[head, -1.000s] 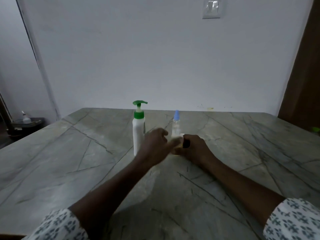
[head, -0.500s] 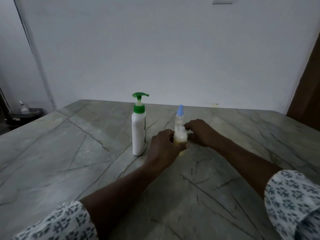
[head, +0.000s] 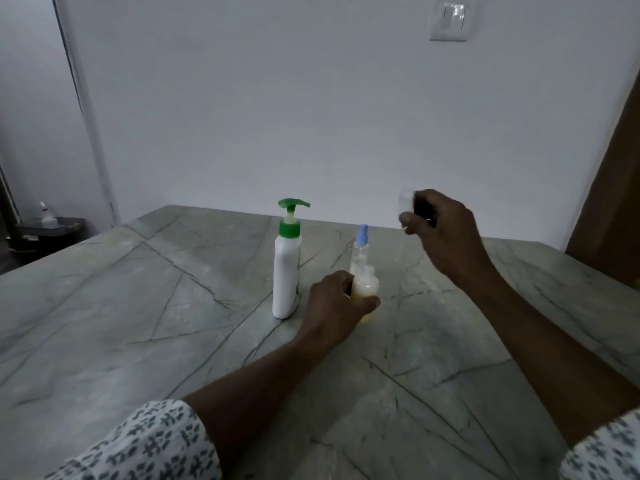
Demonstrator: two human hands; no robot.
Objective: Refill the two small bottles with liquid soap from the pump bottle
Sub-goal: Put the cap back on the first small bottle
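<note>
Left grip (head: 332,306) curled round the small bottle (head: 365,294) of yellowish liquid, steadying it upright on the desk (head: 138,306), I judged, while my right grip (head: 440,230) pinched a blurred pale cap (head: 406,202) raised to its right, with the pump bottle (head: 286,271) just left and the blue-capped bottle (head: 361,247) close behind.

Obstacles: pump bottle (head: 286,271) close L of small bottle (head: 365,289), blue-capped bottle (head: 362,247) just behind; tabletop (head: 138,306) room R & front.

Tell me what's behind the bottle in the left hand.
A slim blue-capped bottle stands there. The held bottle covers its lower part, so its fill level is hidden.
</note>
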